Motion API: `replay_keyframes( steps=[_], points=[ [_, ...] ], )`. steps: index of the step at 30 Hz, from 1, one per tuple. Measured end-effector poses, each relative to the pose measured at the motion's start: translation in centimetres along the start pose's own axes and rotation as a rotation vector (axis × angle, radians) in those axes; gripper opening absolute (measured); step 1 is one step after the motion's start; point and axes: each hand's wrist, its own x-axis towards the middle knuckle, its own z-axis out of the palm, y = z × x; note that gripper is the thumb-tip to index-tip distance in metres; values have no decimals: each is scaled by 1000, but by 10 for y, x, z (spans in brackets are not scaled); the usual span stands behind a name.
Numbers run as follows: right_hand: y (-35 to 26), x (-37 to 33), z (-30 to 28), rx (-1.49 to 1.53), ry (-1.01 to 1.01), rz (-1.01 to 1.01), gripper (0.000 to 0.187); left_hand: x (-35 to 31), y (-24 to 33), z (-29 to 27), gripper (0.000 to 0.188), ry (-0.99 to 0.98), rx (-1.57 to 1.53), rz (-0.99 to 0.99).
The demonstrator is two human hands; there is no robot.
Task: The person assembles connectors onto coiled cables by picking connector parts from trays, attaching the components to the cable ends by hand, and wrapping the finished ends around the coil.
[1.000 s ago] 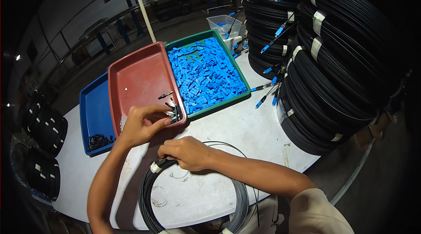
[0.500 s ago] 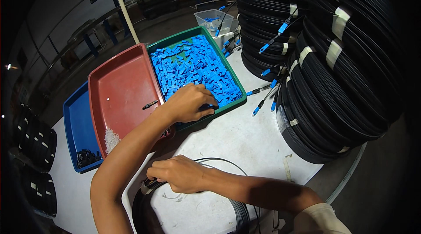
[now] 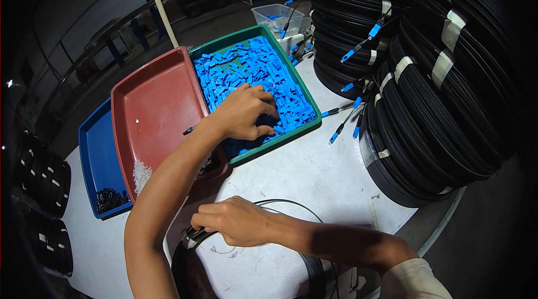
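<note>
My left hand (image 3: 246, 112) reaches into a green tray (image 3: 255, 157) of loose blue connector housings (image 3: 274, 89). Its fingers curve down over the pieces, with thumb and fingertips apart; nothing shows held between them. Below it, over the white table, my right hand (image 3: 238, 221) is closed, thumb against fingers. It grips the end of a black cable (image 3: 196, 235) at the upper left of a black cable coil (image 3: 182, 262). The fingers hide most of that cable end.
A red tray (image 3: 159, 94) holds white bits (image 3: 141, 175) and a dark connector part. Beside it, a blue tray (image 3: 98, 147) contains small black parts (image 3: 111, 201). Tall stacks of taped cable coils (image 3: 437, 125) with blue-tipped ends rise at the right. A clear bin (image 3: 274, 16) stands behind.
My left hand has moved slightly farther into the green tray, and its thumb and fingers have spread. The right hand keeps its grip on the cable. The whole view has shifted a little.
</note>
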Motion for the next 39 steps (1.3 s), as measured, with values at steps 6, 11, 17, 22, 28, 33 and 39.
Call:
replay_keyframes(
  steps=[6,11,17,22,28,33,39],
  points=[
    [-3,0,1,43,-5,33,21,6,-13,4,16,-26,286,-39],
    [-6,2,0,49,-12,32,22,-4,-26,-7,20,64,370,-37],
    [-3,-2,-2,36,-4,30,23,1,1,-1,22,25,70,-40],
    [-5,0,0,39,-10,20,24,-8,2,14,33,26,301,-88],
    [-4,0,-1,40,-23,23,28,-5,-3,16,27,43,394,-14],
    [-4,0,-1,-5,-12,-2,32,-8,-5,19,22,185,191,-21],
    [-6,-2,0,45,-2,3,24,-21,11,4,24,370,-489,-319]
  ],
)
